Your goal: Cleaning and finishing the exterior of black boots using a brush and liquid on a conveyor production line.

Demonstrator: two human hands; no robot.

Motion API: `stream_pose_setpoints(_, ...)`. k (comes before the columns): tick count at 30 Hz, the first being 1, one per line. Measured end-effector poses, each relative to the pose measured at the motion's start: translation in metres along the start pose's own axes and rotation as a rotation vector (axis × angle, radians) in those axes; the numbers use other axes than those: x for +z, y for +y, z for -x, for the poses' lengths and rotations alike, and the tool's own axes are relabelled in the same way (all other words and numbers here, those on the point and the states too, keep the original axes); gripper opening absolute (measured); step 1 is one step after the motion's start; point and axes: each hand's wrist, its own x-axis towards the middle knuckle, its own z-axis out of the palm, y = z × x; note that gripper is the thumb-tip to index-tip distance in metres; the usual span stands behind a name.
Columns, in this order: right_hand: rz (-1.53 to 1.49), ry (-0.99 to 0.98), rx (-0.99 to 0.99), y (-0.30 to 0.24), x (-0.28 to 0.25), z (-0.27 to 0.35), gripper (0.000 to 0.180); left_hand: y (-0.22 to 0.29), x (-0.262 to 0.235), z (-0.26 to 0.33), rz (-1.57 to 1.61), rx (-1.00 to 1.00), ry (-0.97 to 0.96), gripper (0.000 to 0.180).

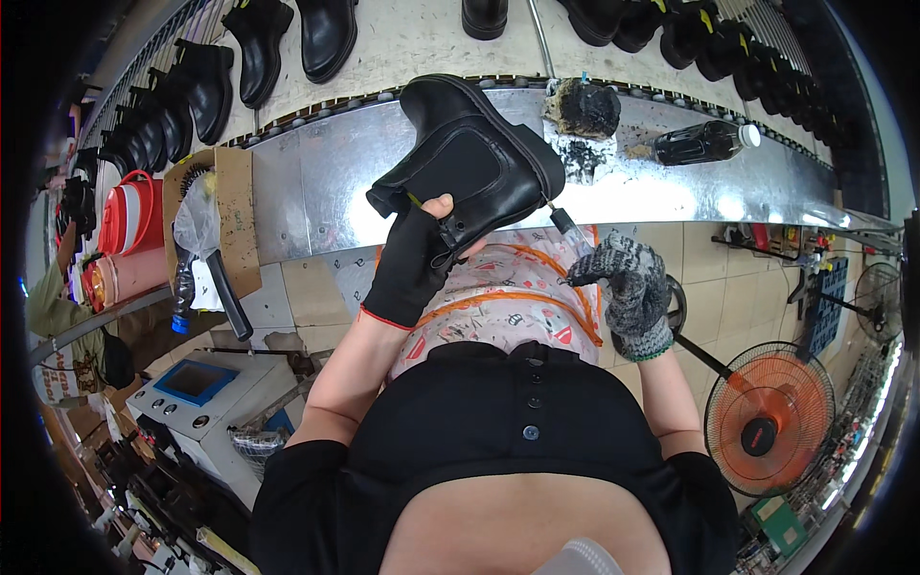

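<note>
A black ankle boot (494,134) with a dark side panel is tilted above the metal ledge, its sole turned to the upper right. My left hand (419,259), in a black glove with bare fingertips, is closed round the boot's shaft. My right hand (625,287) wears a grey knitted glove and is closed on a slim applicator (573,230) with a clear barrel, a black collar and a thin tip. That tip is at the heel edge of the boot; whether it touches cannot be told. My right fingertips are partly hidden by the glove's folds.
On the metal ledge (335,192) are a blackened lump (585,107) and a dark-filled bottle (704,142) lying down. Several black boots (259,48) stand on the conveyor beyond. A cardboard box (240,216) hangs at the left; an orange fan (767,417) stands at the right.
</note>
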Motion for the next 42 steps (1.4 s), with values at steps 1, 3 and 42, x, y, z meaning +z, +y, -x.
stream_pose_setpoints(1,0.001,0.011,-0.006,-0.002,0.001,-0.001,0.065,0.0,-0.004,-0.003,0.022,-0.022,-0.027,0.041)
stream_pose_setpoints(3,-0.083,0.021,0.009,0.001,0.001,0.0,0.062,0.001,-0.005,-0.004,0.042,-0.042,-0.054,0.042)
stream_pose_setpoints(42,0.157,0.398,0.499,0.165,0.092,-0.02,0.055,0.087,-0.015,-0.27,-1.008,1.156,0.577,0.046)
